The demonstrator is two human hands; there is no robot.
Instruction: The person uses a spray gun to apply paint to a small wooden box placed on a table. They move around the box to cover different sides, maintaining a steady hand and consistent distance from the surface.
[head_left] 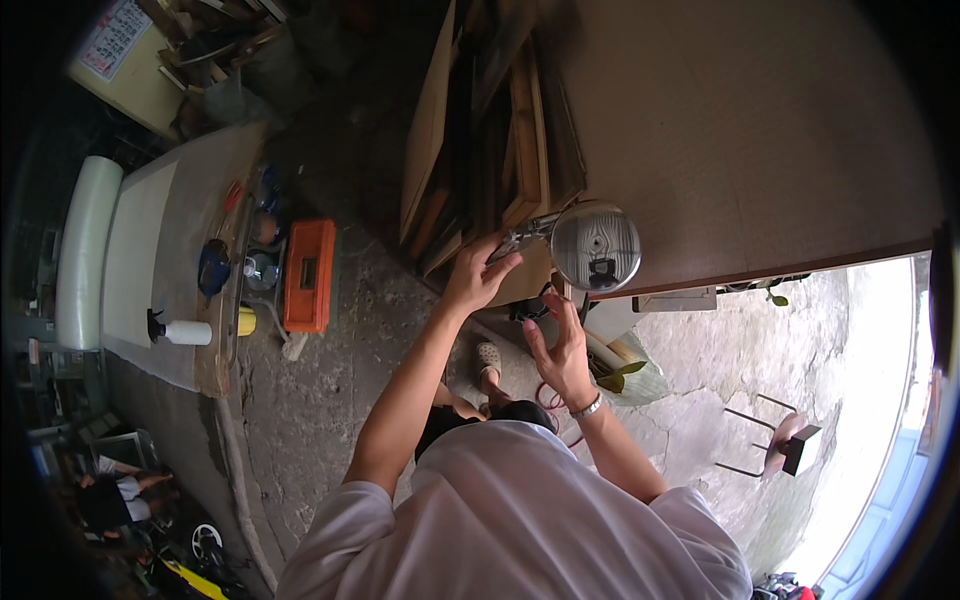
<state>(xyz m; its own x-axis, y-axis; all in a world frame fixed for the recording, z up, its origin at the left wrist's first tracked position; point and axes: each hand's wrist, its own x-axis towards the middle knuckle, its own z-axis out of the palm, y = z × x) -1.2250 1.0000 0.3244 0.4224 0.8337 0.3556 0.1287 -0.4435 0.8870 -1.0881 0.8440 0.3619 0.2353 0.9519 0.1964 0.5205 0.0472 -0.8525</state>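
A round lamp (596, 244) with a ribbed, clear front and a shiny metal bracket is up in front of me, just right of the middle. The thumb and fingers of my left hand (477, 276) close at the left end of that bracket. Below the lamp, my right hand (563, 352) is raised with its thumb and fingers apart, and nothing shows between them. A metal-banded watch (588, 405) circles my right wrist. Behind the fingertips lies a small dark object that I cannot make out.
Wooden boards (520, 150) lean beyond my hands, beside a large brown panel (740, 130). At left, a workbench (180, 270) carries a white spray bottle (186, 332) and a plastic-wrapped roll (88, 255). An orange toolbox (309, 276) is beside it. A small stool (785, 445) stands at right.
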